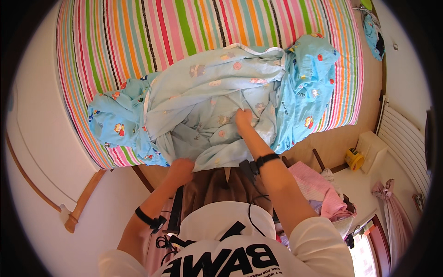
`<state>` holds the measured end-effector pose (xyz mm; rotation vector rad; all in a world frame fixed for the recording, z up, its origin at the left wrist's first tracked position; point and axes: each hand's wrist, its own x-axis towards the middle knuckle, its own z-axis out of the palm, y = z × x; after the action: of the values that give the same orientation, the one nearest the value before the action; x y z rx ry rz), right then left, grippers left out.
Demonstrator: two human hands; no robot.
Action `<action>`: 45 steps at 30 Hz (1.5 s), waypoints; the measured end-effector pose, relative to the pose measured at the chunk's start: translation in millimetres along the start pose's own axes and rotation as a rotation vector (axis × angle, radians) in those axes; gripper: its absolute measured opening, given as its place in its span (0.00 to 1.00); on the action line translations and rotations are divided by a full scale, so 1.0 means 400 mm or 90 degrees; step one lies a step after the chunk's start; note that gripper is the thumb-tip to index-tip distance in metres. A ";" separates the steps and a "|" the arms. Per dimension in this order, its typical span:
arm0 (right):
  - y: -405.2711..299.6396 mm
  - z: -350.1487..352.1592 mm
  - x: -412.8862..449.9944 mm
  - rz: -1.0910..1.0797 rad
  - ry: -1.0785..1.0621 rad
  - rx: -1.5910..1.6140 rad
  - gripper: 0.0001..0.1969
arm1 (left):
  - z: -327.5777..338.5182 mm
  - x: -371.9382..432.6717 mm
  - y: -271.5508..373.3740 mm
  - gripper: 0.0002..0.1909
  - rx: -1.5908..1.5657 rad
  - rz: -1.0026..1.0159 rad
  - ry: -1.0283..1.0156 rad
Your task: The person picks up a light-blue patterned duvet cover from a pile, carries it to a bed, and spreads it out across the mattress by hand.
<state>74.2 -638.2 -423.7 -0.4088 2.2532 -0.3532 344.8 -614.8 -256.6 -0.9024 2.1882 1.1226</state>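
Observation:
A light blue fabric cover (214,83) with printed cartoon figures lies in loose folds, its pale inner side up and a white-edged opening across the middle. Brighter blue bunched parts spread to its left and right. My left hand (181,170) grips the near edge of the cloth at the lower left of the opening. Inside the opening, my right hand (244,119) pinches a fold of the pale fabric; its fingertips are partly hidden by the cloth. Beneath the cover is a bed surface with a multicoloured striped cloth (180,27).
A curved wooden-trimmed panel (83,197) stands at the left. On the right are a white radiator (401,138), a yellow tub (353,159) and a pile of pink textiles (315,183). Black cables (258,221) hang near my body.

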 end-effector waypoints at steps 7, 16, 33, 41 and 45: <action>-0.104 -0.352 -0.175 0.155 -0.400 0.532 0.19 | -0.025 -0.133 0.038 0.10 -0.009 -0.098 0.100; -0.380 -0.883 -0.516 -0.232 -0.467 0.275 0.22 | -0.191 -0.343 0.115 0.26 0.081 -0.163 0.216; -0.150 -2.267 -0.154 -0.497 -0.052 0.746 0.20 | -0.021 -0.686 -0.330 0.13 0.229 -0.746 0.515; 0.145 -1.762 0.234 -0.166 0.026 0.493 0.14 | 0.020 -0.710 -0.453 0.30 -0.016 -0.759 0.064; 0.265 -1.242 0.214 -0.089 0.024 0.509 0.11 | 0.031 -0.586 -0.355 0.28 -0.357 -0.672 -0.124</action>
<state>-375.2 -516.9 -203.3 -0.1284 1.9191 -1.2741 604.4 -590.4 -171.2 -1.7790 0.9235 1.1499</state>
